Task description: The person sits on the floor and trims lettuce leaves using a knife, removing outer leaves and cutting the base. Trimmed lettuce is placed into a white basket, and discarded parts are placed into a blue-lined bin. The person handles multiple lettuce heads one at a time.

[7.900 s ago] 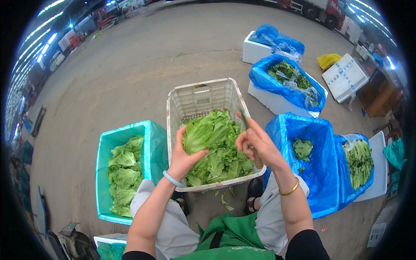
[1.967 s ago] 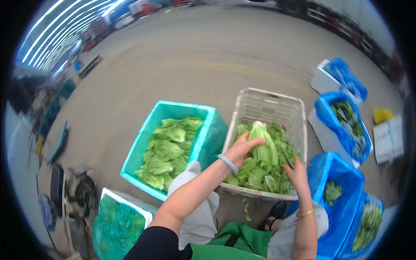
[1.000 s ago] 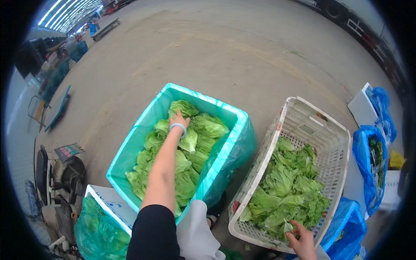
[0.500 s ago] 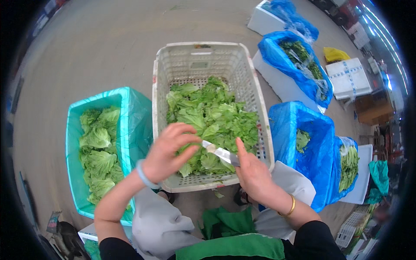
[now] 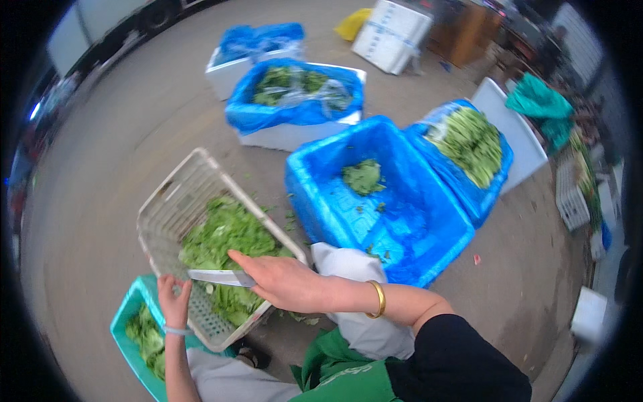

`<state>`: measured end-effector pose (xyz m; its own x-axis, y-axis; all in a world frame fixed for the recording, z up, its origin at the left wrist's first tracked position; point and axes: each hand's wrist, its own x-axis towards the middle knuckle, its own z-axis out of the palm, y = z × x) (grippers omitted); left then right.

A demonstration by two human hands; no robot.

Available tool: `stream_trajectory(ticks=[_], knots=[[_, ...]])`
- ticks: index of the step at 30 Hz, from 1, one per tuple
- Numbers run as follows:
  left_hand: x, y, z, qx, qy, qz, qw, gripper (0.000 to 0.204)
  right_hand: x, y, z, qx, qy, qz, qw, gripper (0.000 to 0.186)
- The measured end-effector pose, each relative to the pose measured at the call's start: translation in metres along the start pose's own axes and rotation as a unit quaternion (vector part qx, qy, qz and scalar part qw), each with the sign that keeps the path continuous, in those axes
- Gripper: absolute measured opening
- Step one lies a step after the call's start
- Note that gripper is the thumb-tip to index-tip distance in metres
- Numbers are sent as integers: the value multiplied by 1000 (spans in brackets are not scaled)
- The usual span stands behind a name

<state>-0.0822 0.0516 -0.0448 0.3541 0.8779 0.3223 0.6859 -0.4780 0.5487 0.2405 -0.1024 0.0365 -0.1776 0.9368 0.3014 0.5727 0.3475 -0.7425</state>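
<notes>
My right hand (image 5: 288, 283) grips a knife (image 5: 222, 277) by its handle, the pale blade pointing left over a whitish slatted plastic crate (image 5: 287, 236). Leafy green lettuce (image 5: 224, 231) lies inside that crate, under the blade. Near the knife's tip, at the crate's left side, is my left hand (image 5: 174, 301); its fingers are loosely bent and apart, and nothing shows in them. Left of the crate stands a teal-lined box (image 5: 122, 328) with more lettuce (image 5: 149, 338), partly hidden behind my left forearm.
To the right, a blue-lined box (image 5: 429, 221) holds a small clump of greens (image 5: 363, 177). Beside it, another blue-lined box is heaped with long greens (image 5: 469, 144). Further off stand blue-lined white boxes (image 5: 288, 136), a white foam box (image 5: 392, 33) and a yellow bag (image 5: 351, 24).
My view has turned right, so the crate and teal box now appear further left and the blue-lined boxes more central. The knife stays in my right hand; my left hand remains near its tip.
</notes>
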Motion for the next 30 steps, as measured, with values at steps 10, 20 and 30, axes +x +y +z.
stream_trajectory(ticks=[10,20,30], knots=[[-32,2,39,-15,-321,-53,946,75,-148,236,-101,482,370,404,684,36],[-40,17,50,0,-422,-170,890,54,-128,500,-41,364,511,615,477,40],[-40,20,54,57,-455,-84,885,53,-84,521,-78,256,548,572,554,19]])
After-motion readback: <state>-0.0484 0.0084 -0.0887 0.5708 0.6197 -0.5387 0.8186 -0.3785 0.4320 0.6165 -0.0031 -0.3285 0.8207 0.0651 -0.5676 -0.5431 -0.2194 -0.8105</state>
